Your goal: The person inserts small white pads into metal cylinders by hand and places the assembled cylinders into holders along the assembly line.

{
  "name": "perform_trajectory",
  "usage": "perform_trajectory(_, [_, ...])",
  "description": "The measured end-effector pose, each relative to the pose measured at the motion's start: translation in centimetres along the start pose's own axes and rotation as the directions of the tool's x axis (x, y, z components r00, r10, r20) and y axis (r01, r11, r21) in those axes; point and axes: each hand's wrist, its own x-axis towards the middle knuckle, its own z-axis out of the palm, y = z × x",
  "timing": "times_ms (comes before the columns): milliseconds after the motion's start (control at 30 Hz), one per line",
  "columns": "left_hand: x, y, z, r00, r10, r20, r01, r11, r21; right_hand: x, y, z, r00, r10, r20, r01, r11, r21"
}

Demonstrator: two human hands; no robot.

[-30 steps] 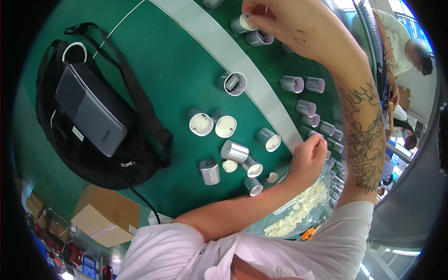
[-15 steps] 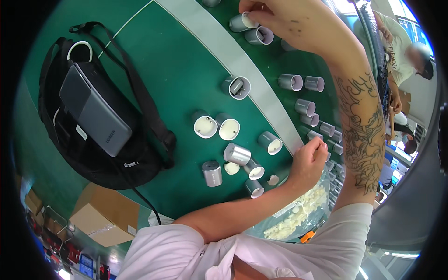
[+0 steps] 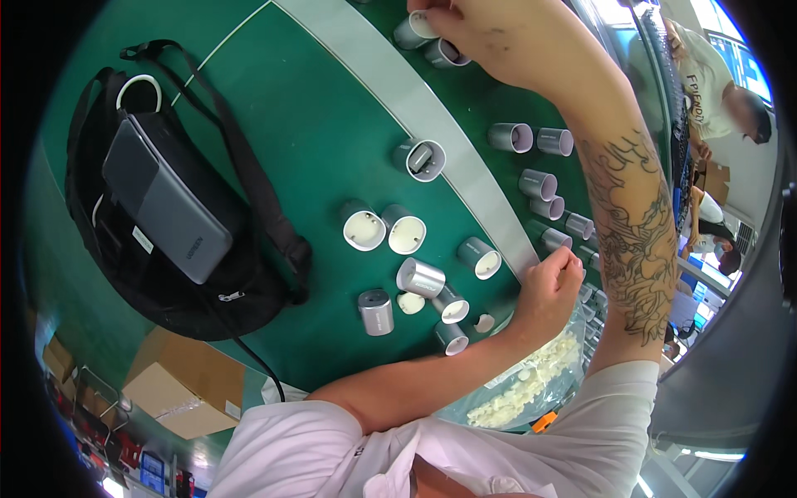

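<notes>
Moved: the grey cups [image 3: 532,183] beyond the pale strip [image 3: 378,75] have shifted toward the upper left, and the right hand [image 3: 486,37] has shifted with them; the cups on the near side lie as before.
Backpack: the black backpack [image 3: 187,286] rests on the green table [image 3: 290,108], a dark grey power bank [image 3: 170,199] on top.
Cardboard: an open box [image 3: 183,390] stands lower, toward the left.
Near-side cups: two, side by side, show white discs [image 3: 363,231] in their mouths; an upright one [image 3: 375,314] stands below them. Beside it, another [image 3: 421,276] lies on its side, near a loose disc [image 3: 410,303].
Cup with block: an open cup [image 3: 405,158] by the strip contains a dark block [image 3: 422,156].
Worked cup: the tilted cup [image 3: 407,33] is beyond the strip, at the top edge, a white disc [image 3: 422,24] at its mouth.
Right grip: fingertips touch that mouth; whether they pinch disc or rim, I cannot tell.
Clear bag: a plastic bag [image 3: 466,398] of white pieces lies beneath the left forearm, an orange tool [image 3: 544,422] near it.
Left grip: the left hand [image 3: 548,290] is curled, fingers bunched, near the far cups; any contents are hidden.
Co-worker: a person in a pale shirt [image 3: 701,75] is at the far right.
</notes>
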Motion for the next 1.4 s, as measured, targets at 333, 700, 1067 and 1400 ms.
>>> perform_trajectory(333, [-0.3, -0.2, 0.2, 1.000, 0.002, 0.027, -0.002, 1.000, 0.004, -0.3, -2.2, 0.7, 0.957, 0.284, -0.054, -0.259, 0.926, 0.276])
perform_trajectory(700, [-0.2, 0.0, 0.8, 1.000, 0.017, 0.019, -0.017, 1.000, 0.020, -1.8, -3.2, -0.2, 0.916, 0.372, -0.150, -0.200, 0.748, 0.633])
perform_trajectory(1067, [-0.6, -0.8, 0.7, 0.994, 0.042, 0.099, -0.046, 0.998, 0.036, -5.7, -3.5, -0.3, 0.921, 0.343, -0.186, 0.009, 0.458, 0.889])
perform_trajectory(1400, [-0.7, -0.2, 0.4, 0.996, 0.077, 0.046, -0.079, 0.996, 0.049, -6.1, -3.7, -0.5, 0.902, 0.413, -0.125, -0.081, 0.448, 0.890])
